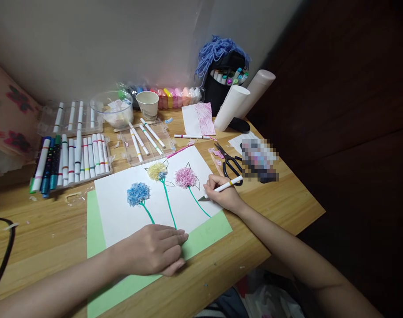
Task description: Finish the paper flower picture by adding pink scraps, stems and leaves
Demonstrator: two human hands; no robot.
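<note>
A white sheet of paper bears blue, yellow and pink flower heads of small shredded bits, with green drawn stems. My right hand is closed around a white marker with a yellowish band. Its tip meets the paper by a dark green leaf beside the pink flower's stem. Outlined leaves surround the yellow and pink heads. My left hand lies on the paper's lower edge, fingers extended, holding nothing. Beneath the paper is a light green sheet.
Black scissors lie right of the paper. Behind it are a clear marker case, a paper cup, a tub of scraps and a pink-scribbled paper. Several markers fill the left; white rolls stand back right.
</note>
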